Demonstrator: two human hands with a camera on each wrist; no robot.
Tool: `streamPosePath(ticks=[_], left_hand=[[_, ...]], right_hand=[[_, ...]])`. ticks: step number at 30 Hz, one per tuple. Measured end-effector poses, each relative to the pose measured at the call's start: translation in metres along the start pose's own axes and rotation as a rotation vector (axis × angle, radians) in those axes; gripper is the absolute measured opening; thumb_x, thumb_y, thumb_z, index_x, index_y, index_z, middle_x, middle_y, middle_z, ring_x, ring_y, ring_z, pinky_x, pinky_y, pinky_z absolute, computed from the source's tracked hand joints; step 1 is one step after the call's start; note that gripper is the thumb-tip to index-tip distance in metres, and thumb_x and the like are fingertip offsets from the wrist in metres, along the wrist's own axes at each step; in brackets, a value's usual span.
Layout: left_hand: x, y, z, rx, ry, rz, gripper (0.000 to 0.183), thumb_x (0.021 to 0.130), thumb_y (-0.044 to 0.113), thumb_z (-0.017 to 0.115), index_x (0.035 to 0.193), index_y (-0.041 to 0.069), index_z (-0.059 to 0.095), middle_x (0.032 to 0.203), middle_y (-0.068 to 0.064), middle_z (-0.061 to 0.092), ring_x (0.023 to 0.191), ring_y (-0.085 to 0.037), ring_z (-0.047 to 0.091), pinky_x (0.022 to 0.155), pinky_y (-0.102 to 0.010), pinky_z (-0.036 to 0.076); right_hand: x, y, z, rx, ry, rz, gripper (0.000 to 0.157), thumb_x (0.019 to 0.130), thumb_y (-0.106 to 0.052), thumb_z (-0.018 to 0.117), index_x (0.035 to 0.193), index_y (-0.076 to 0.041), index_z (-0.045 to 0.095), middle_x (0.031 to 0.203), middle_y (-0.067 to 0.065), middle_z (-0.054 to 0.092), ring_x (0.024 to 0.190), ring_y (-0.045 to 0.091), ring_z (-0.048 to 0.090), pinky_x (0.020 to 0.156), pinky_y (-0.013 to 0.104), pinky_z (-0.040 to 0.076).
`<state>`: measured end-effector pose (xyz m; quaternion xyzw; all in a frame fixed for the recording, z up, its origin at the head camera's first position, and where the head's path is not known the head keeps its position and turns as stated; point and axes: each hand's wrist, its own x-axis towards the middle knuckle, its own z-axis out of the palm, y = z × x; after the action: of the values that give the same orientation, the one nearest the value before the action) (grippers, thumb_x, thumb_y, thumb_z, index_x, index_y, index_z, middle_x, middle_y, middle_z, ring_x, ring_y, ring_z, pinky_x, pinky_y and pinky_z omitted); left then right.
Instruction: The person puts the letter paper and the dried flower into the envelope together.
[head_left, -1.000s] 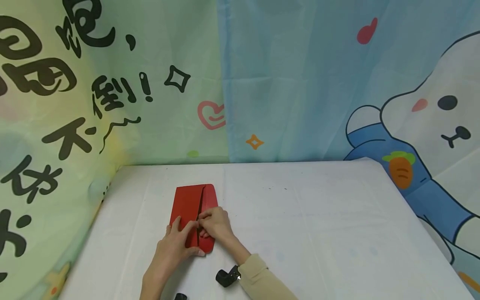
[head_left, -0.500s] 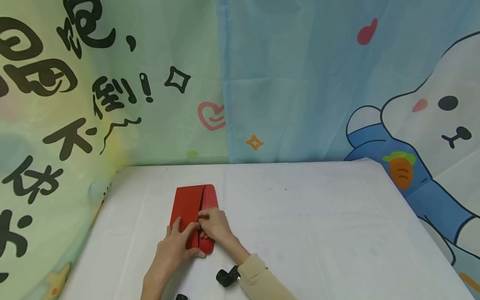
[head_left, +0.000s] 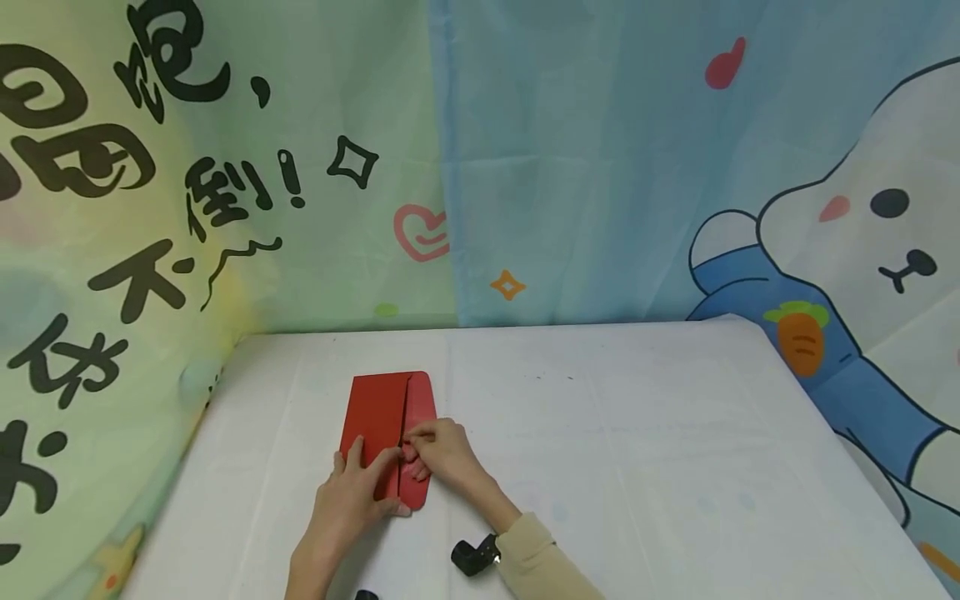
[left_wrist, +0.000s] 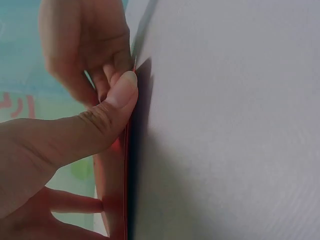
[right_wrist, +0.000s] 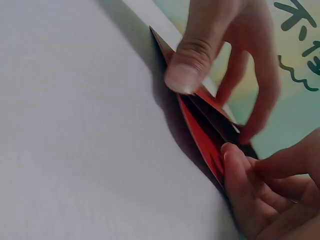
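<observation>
A red envelope [head_left: 377, 404] lies on the white table, its lighter red flap [head_left: 421, 398] spread out to the right. In the right wrist view its mouth gapes, showing a dark inside. My left hand [head_left: 347, 498] holds the envelope's near part, the thumb [left_wrist: 123, 92] on the near edge and the other fingers over the body. Beside it, my right hand [head_left: 448, 454] has curled fingers [right_wrist: 239, 172] at the mouth and over the flap. They appear to pinch the envelope there; the exact contact is partly hidden.
A white cloth [head_left: 637, 467] covers the table. Behind it hangs a printed curtain [head_left: 570, 167] with a cartoon bear and black lettering. A black wrist camera mount [head_left: 474, 557] sits by the right sleeve [head_left: 543, 557].
The right hand has shifted slightly to the right, away from the envelope's mouth and over the flap. The left hand and the envelope have stayed almost in place.
</observation>
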<state>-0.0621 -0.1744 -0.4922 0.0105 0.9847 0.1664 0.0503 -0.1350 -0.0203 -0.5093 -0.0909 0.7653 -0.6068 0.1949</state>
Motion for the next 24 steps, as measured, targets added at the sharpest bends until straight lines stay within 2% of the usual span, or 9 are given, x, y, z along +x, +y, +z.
streamPosePath(ticks=[4,9,12,17,19,24], left_hand=[[-0.002,0.003,0.002,0.007,0.038,0.016,0.084,0.061,0.043,0.089,0.135,0.022,0.053,0.14,-0.03,0.044,0.121,-0.055,0.044,0.077,-0.061,0.053],[-0.004,0.005,0.004,0.03,0.066,0.022,0.084,0.061,0.04,0.09,0.134,0.018,0.055,0.138,-0.028,0.045,0.117,-0.048,0.044,0.078,-0.059,0.052],[-0.005,0.005,0.005,0.049,0.071,0.029,0.083,0.063,0.046,0.087,0.134,0.019,0.056,0.138,-0.028,0.045,0.118,-0.049,0.044,0.08,-0.06,0.052],[-0.007,0.005,0.007,0.092,0.105,0.052,0.073,0.074,0.057,0.074,0.135,0.02,0.056,0.136,-0.029,0.047,0.119,-0.052,0.044,0.083,-0.061,0.05],[-0.008,0.005,0.009,0.101,0.127,0.061,0.066,0.08,0.057,0.069,0.133,0.021,0.057,0.135,-0.028,0.048,0.118,-0.051,0.045,0.083,-0.061,0.05],[-0.009,0.007,0.009,0.082,0.145,0.059,0.058,0.085,0.056,0.065,0.131,0.021,0.057,0.135,-0.028,0.048,0.117,-0.05,0.045,0.084,-0.062,0.048]], right_hand=[[-0.007,0.003,-0.01,-0.043,-0.003,0.005,0.018,0.094,-0.005,0.057,0.104,0.005,0.07,0.077,0.015,0.071,0.054,0.015,0.065,0.051,0.028,0.056],[-0.019,0.001,-0.022,-0.09,-0.032,-0.01,0.018,0.095,-0.009,0.059,0.101,0.003,0.071,0.078,0.015,0.071,0.056,0.012,0.063,0.052,0.025,0.055],[-0.025,-0.001,-0.028,-0.107,-0.037,-0.028,0.018,0.096,-0.012,0.059,0.101,0.001,0.071,0.078,0.016,0.072,0.059,0.014,0.063,0.053,0.026,0.055],[-0.034,-0.005,-0.037,-0.129,-0.053,-0.06,0.02,0.096,-0.015,0.06,0.102,0.0,0.071,0.082,0.016,0.072,0.066,0.023,0.066,0.057,0.032,0.056],[-0.037,-0.005,-0.04,-0.133,-0.048,-0.076,0.02,0.096,-0.014,0.059,0.104,0.0,0.071,0.084,0.017,0.071,0.069,0.027,0.067,0.058,0.034,0.057],[-0.044,-0.003,-0.049,-0.132,0.008,-0.119,0.02,0.096,-0.01,0.056,0.105,0.0,0.071,0.086,0.018,0.072,0.073,0.033,0.068,0.058,0.035,0.057]])
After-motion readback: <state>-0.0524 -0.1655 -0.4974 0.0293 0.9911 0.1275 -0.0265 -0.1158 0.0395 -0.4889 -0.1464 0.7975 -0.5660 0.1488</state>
